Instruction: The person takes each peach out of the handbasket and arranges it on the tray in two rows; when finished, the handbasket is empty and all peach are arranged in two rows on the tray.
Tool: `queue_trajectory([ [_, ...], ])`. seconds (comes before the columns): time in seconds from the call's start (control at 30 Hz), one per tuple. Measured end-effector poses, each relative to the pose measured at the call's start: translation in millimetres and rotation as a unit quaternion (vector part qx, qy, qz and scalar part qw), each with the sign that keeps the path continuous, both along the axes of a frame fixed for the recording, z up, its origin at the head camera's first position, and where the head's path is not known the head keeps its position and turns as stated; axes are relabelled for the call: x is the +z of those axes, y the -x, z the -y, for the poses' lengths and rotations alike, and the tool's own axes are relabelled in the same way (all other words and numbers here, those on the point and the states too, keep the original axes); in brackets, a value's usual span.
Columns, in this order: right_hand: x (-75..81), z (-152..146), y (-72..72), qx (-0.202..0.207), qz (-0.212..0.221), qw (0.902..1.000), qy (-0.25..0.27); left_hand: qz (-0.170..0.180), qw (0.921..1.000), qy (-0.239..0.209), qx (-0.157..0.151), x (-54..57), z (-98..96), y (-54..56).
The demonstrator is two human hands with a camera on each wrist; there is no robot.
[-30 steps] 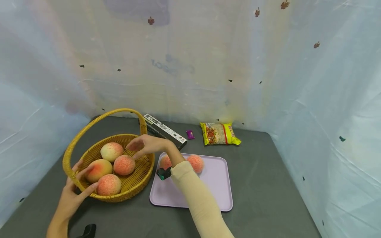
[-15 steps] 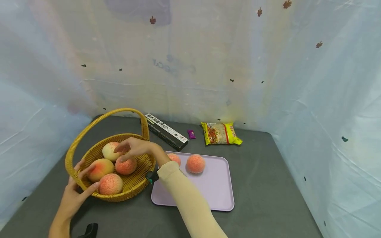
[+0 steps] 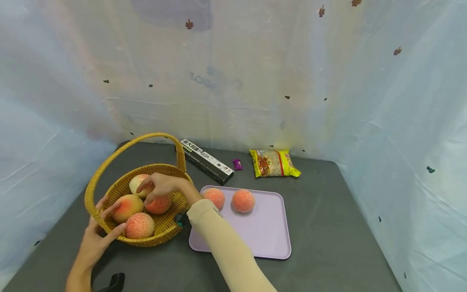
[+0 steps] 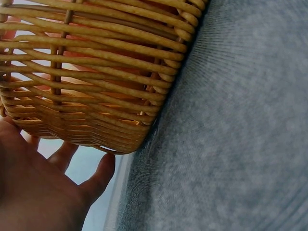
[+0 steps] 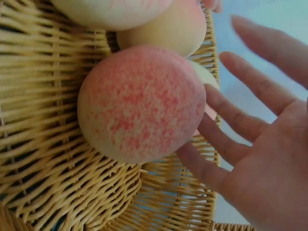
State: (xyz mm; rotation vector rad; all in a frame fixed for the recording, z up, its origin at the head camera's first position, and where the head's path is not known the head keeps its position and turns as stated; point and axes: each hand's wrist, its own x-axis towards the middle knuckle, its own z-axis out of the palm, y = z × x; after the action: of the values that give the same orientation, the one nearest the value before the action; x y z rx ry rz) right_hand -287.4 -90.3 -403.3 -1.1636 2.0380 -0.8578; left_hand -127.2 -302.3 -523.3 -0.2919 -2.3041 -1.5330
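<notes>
A yellow wicker basket (image 3: pixel 146 244) with a tall handle holds several peaches. My left hand (image 3: pixel 93 241) holds its near-left rim, thumb and some fingers reaching over it. In the left wrist view, other fingers touch the woven outside. Over the basket's right half, my right hand (image 3: pixel 160 184) reaches down to a red peach (image 3: pixel 159 205), partly covering it. In the right wrist view, this speckled peach (image 5: pixel 139 106) lies beside loosely spread fingers (image 5: pixel 240 120), not enclosed by them. Nearby are a pale peach (image 3: pixel 136 184), a yellow-orange peach (image 3: pixel 127 209) and a front peach (image 3: pixel 140 226).
On a lilac tray (image 3: pixel 255 235) right of the basket lie two peaches (image 3: pixel 243 200). Behind are a black pasta box (image 3: pixel 208 162), a purple wrapped candy (image 3: pixel 237 164) and a yellow noodle packet (image 3: pixel 273 163). A black object (image 3: pixel 116 282) lies near the front edge.
My right hand has moved left, from the basket's right edge to over the red peach. The left hand stays on the rim. The head view has shifted slightly.
</notes>
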Motion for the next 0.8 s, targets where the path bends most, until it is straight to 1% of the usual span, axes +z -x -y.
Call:
queue_trajectory([
  [0.2,-5.0,2.0,0.5,0.031,-0.003,0.9985,-0.045,-0.003,1.0,-0.004,-0.003,-1.1,-0.5,0.5],
  [0.3,-6.8,2.0,0.6,0.045,-0.016,0.9961,-0.073,-0.002,1.0,-0.005,-0.004,-1.0,-1.0,0.6],
  [0.43,-8.7,2.5,2.0,0.053,-0.04,0.9924,-0.103,-0.001,1.0,-0.004,0.0,-0.1,-0.7,0.4],
  [0.53,-9.7,2.9,3.0,0.052,-0.047,0.9901,-0.122,0.0,1.0,-0.002,0.004,0.9,-0.4,0.1],
  [0.8,-9.0,6.1,0.2,0.039,-0.048,0.988,-0.141,0.002,1.0,-0.002,0.004,2.2,-0.8,-0.9],
])
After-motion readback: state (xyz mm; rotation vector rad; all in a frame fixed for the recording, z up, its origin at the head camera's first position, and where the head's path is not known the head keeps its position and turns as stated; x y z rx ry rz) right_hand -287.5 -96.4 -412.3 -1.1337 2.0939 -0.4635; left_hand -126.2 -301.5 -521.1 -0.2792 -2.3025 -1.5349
